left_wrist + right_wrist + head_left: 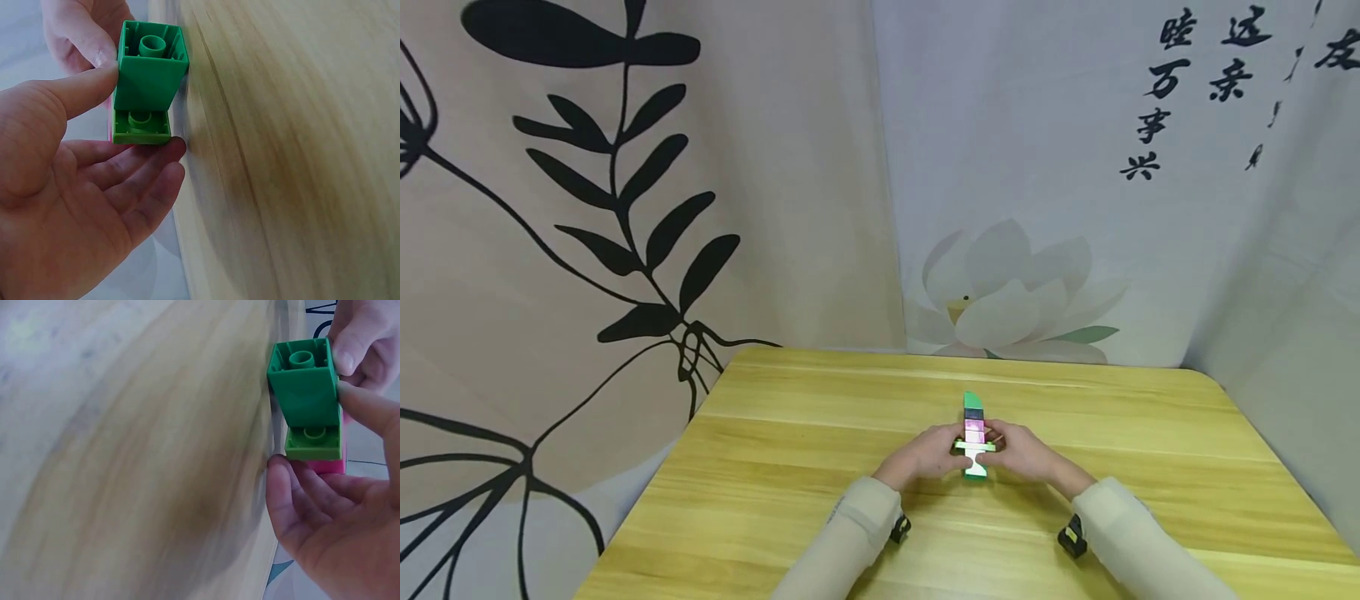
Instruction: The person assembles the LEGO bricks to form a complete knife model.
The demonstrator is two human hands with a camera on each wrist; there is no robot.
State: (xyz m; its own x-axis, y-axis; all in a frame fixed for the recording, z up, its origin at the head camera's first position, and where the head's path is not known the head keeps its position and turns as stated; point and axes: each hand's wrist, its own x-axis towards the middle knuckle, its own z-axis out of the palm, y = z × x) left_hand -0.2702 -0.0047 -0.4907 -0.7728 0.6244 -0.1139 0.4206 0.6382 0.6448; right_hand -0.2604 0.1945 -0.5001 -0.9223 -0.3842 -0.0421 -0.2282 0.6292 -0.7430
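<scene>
A small sword built of toy building bricks [973, 430] is held over the middle of the table. Its tip is green and curved, with a dark brick and pink bricks below, then a lime crosspiece [141, 136]. A green brick [306, 397] ends the handle, its hollow underside facing both wrist cameras. My left hand [934, 452] grips the sword from the left, the thumb against the green handle. From the right, my right hand [1027, 452] pinches it the same way. Some fingers of each hand lie under or behind the crosspiece.
The wooden table [790, 467] reaches back to a pale curtain [805, 167] printed with dark plants, a lotus and characters. A black wrist device [1072, 537] sits below the right cuff, another [900, 528] below the left.
</scene>
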